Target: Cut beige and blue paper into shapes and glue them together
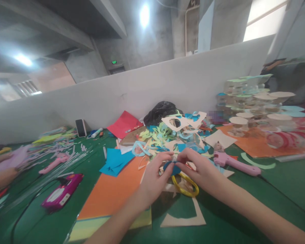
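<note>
My left hand (155, 176) and my right hand (196, 166) meet over the table, both pinching a small dark blue paper piece (175, 169) between thumbs and fingers. Part of the piece is covered by the fingertips. Just below it lie yellow scissor handles (196, 191); the blades are hidden. A cream paper offcut (185, 221) with a curved cutout rests nearer to me. Under my left forearm is a stack of orange paper (112, 193), with folded blue sheets (117, 162) at its upper edge.
Paper scraps (159, 134) heap up behind my hands, before a black plastic bag (162, 112). A corded pink glue gun (236, 163) lies right, near stacked clear cups (251, 106). On the left are a purple power strip (62, 193), another pink glue gun (54, 163) and another person's hand (3, 178).
</note>
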Available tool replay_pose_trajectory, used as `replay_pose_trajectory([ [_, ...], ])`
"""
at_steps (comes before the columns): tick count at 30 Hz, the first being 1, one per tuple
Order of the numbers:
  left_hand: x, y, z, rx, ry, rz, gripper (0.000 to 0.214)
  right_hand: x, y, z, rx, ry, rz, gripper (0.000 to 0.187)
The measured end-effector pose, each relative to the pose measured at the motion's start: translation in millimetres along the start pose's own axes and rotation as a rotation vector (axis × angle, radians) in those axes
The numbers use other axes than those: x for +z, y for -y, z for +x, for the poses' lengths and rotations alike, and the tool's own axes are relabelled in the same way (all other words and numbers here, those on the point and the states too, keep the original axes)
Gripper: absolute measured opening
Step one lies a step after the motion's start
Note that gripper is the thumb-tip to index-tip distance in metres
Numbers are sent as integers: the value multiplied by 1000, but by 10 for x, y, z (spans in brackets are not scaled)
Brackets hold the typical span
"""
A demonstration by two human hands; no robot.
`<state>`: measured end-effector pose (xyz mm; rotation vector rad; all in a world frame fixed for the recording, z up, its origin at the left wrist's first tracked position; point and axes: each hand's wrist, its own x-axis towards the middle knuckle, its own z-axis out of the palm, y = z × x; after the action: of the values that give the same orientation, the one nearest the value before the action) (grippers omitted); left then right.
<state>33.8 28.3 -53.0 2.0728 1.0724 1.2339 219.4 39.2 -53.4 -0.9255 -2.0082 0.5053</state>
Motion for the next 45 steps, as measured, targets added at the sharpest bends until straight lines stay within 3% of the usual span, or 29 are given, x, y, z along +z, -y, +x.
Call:
replay_pose_trajectory([
  [14,18,41,-10,-43,8,-120,12,13,53,9,41,-3,53,12],
  [36,73,53,46,-290,-1,-347,19,33,37,51,204,8,101,16],
  [42,29,12,34,-189,1,-195,20,38,7,43,166,-19,85,16],
  [45,-10,-13,54,-129,-55,-92,21,44,4,38,169,-16,99,15],
])
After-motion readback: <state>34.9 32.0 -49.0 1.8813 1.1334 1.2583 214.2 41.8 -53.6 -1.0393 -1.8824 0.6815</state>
